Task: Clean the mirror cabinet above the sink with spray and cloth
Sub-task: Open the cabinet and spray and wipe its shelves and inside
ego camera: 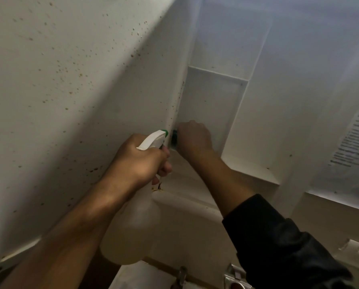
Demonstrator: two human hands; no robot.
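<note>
My left hand [140,161] grips the white trigger head of a translucent spray bottle [130,226]; its green nozzle [164,133] points at the cabinet's edge. The speckled white cabinet surface [70,90] fills the left of the view, dotted with brown spots. My right hand [193,138] is curled round a dark green cloth [174,140], of which only a small part shows, and presses it against the cabinet's right edge low down. A recessed white shelf niche [212,105] lies just behind that hand.
A shelf ledge [249,170] runs below the niche. A printed paper notice [353,138] hangs on the wall at right. Below are a tap [181,275] and the sink rim [141,276]. A brown stain [158,187] marks the cabinet's lower corner.
</note>
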